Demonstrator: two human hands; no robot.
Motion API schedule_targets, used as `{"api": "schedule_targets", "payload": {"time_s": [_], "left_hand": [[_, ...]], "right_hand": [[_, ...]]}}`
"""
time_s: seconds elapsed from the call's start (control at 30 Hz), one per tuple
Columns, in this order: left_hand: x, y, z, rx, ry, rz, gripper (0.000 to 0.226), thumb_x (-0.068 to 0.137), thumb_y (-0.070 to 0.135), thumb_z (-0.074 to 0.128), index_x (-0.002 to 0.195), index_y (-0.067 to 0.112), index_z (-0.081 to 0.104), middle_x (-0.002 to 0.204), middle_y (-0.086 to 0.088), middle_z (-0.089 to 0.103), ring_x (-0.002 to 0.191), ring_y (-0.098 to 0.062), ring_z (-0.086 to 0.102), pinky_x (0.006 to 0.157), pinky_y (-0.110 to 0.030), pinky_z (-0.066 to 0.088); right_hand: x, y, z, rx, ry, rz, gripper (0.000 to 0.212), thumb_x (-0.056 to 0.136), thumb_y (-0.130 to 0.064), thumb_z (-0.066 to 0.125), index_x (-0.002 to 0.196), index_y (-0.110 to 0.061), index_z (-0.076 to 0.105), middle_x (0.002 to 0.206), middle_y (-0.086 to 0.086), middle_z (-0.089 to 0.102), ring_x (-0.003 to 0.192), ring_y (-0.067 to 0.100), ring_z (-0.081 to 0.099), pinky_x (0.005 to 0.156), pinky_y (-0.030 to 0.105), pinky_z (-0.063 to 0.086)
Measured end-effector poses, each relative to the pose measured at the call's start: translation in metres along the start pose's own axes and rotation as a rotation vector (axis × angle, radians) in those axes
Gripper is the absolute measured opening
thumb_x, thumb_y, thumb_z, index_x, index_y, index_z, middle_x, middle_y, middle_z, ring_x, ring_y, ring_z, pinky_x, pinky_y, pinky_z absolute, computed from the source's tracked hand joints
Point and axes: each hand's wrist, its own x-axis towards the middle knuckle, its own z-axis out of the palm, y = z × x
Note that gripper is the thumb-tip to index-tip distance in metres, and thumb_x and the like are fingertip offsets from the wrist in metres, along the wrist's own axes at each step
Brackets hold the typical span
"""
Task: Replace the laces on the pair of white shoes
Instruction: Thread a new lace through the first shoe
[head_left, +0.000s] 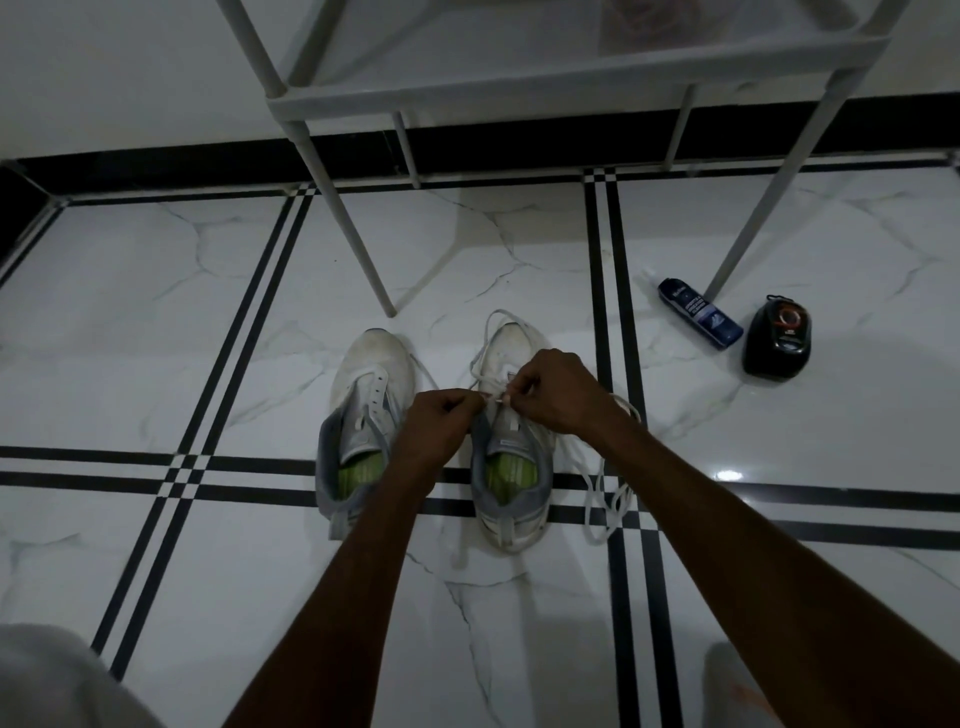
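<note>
Two white shoes with grey collars and green insoles stand side by side on the tiled floor, toes pointing away. The left shoe has bare eyelets with no lace showing. Over the tongue of the right shoe, my left hand and my right hand meet, each pinching a white lace near its tip. That lace loops past the toe and trails in coils on the floor to the shoe's right.
A white rack stands behind the shoes; one leg lands just beyond the left shoe, another at the right. A blue spray bottle and a black polish container lie at right. My knee is bottom left.
</note>
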Motion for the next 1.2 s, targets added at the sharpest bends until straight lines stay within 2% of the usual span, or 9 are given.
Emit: {"api": "schedule_targets", "payload": {"time_s": [0.2,0.3,0.4,0.67,0.8,0.93,1.0,1.1,1.2], "left_hand": [[0.0,0.001,0.001,0.008,-0.008,-0.001,0.016,0.089,0.025,0.069,0.084,0.017,0.082,0.089,-0.018,0.076,0.087,-0.022,0.07,0.092,-0.055,0.055],[0.001,0.002,0.002,0.023,-0.022,0.001,0.026,0.081,0.039,0.069,0.083,0.017,0.081,0.085,-0.017,0.075,0.083,-0.023,0.069,0.088,-0.055,0.056],[0.002,0.003,0.004,-0.082,-0.023,-0.049,0.02,0.094,0.023,0.07,0.081,0.011,0.08,0.077,-0.005,0.076,0.078,-0.013,0.071,0.079,-0.037,0.059],[0.007,-0.009,0.017,-0.088,0.105,-0.064,0.007,0.092,0.017,0.073,0.094,0.01,0.075,0.095,-0.012,0.076,0.098,-0.029,0.072,0.091,-0.042,0.059],[0.005,-0.004,0.021,0.024,0.158,-0.01,0.012,0.095,0.018,0.069,0.1,0.008,0.074,0.093,-0.006,0.074,0.093,-0.022,0.071,0.082,-0.03,0.058],[0.008,0.001,0.015,0.141,0.079,0.003,0.023,0.094,0.028,0.065,0.103,0.007,0.073,0.096,-0.008,0.075,0.093,-0.023,0.071,0.088,-0.041,0.058],[0.017,0.01,-0.001,0.176,0.206,0.001,0.03,0.092,0.028,0.058,0.105,0.005,0.071,0.099,-0.013,0.074,0.096,-0.029,0.069,0.088,-0.04,0.056],[0.027,0.032,-0.044,0.153,0.716,0.019,0.019,0.099,0.006,0.049,0.108,-0.002,0.064,0.106,-0.019,0.067,0.1,-0.029,0.063,0.082,-0.027,0.044],[0.02,0.038,-0.062,0.337,1.002,0.226,0.022,0.09,0.001,0.057,0.112,0.002,0.061,0.108,-0.016,0.064,0.102,-0.03,0.059,0.085,-0.018,0.026]], "right_hand": [[0.001,0.0,0.009,-0.04,-0.009,0.042,0.015,0.085,-0.016,0.07,0.082,-0.005,0.08,0.084,0.01,0.076,0.081,0.021,0.07,0.079,0.036,0.057],[0.002,-0.001,0.01,0.013,-0.016,0.099,0.014,0.087,-0.016,0.071,0.086,-0.005,0.08,0.088,0.01,0.076,0.084,0.019,0.07,0.075,0.023,0.054],[-0.002,0.001,0.009,0.204,0.013,0.201,0.014,0.083,-0.019,0.079,0.092,-0.008,0.08,0.087,0.004,0.075,0.078,0.009,0.067,0.06,0.004,0.045],[-0.008,-0.002,0.009,0.416,0.242,0.216,0.027,0.072,-0.025,0.089,0.079,-0.002,0.078,0.07,0.003,0.071,0.062,0.004,0.061,0.063,0.017,0.048],[-0.013,-0.013,0.005,0.22,-0.007,0.311,0.052,0.084,-0.056,0.07,0.084,-0.004,0.077,0.073,0.005,0.069,0.061,0.007,0.058,0.05,0.013,0.04],[-0.014,-0.015,0.007,0.238,0.018,0.41,0.045,0.081,-0.039,0.077,0.093,0.003,0.071,0.081,0.01,0.067,0.07,0.015,0.059,0.054,0.021,0.045],[-0.016,-0.013,0.007,0.244,0.034,0.376,0.036,0.083,-0.025,0.075,0.092,0.01,0.072,0.086,0.019,0.071,0.074,0.023,0.065,0.06,0.026,0.05],[-0.02,-0.012,0.005,0.257,0.019,0.302,0.024,0.088,-0.021,0.071,0.092,0.002,0.078,0.096,0.016,0.075,0.092,0.023,0.069,0.089,0.03,0.053],[-0.022,-0.01,0.002,0.271,-0.019,0.29,0.021,0.09,-0.026,0.071,0.1,-0.009,0.078,0.103,0.006,0.075,0.083,0.005,0.061,0.075,0.012,0.047]]}}
